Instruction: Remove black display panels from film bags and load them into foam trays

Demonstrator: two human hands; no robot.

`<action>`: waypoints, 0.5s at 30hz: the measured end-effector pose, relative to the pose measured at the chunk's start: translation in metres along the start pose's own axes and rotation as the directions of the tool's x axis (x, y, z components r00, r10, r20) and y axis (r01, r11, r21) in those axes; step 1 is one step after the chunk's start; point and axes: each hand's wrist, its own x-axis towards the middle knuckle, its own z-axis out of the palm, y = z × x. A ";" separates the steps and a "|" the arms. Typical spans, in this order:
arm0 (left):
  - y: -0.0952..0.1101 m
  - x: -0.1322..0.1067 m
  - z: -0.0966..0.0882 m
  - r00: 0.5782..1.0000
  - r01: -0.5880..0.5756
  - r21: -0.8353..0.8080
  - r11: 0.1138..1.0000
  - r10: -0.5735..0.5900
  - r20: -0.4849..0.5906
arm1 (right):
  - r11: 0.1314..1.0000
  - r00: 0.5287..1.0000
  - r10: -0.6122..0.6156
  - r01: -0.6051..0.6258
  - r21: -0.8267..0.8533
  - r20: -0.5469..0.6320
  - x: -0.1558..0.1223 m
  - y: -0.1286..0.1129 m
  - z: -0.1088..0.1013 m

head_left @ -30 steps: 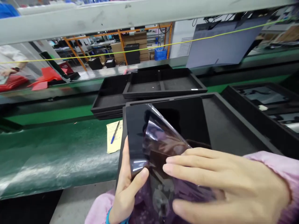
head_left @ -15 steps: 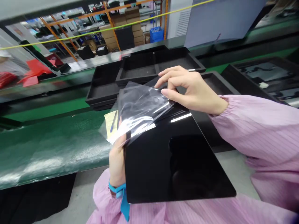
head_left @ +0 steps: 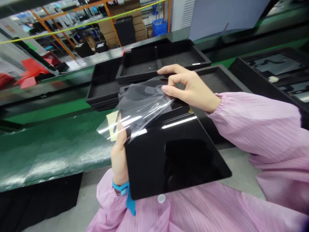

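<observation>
- A green belt point(head_left: 53, 151) covers the counter and runs from left to right.
- A yellow paper slip point(head_left: 112, 124) lies on it with a blue pen point(head_left: 114, 127) on top, both partly hidden.
- Stacked black foam trays point(head_left: 103, 90) sit further back, empty compartments up.
- Another black tray point(head_left: 272, 69) at the right holds moulded inserts.
- The near counter edge point(head_left: 79, 199) is grey.
</observation>
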 end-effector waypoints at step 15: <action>0.018 0.012 0.016 0.949 0.285 -0.734 0.617 -0.076 0.305 | 0.962 0.940 0.272 -0.266 0.054 -0.205 -0.006 0.001 0.010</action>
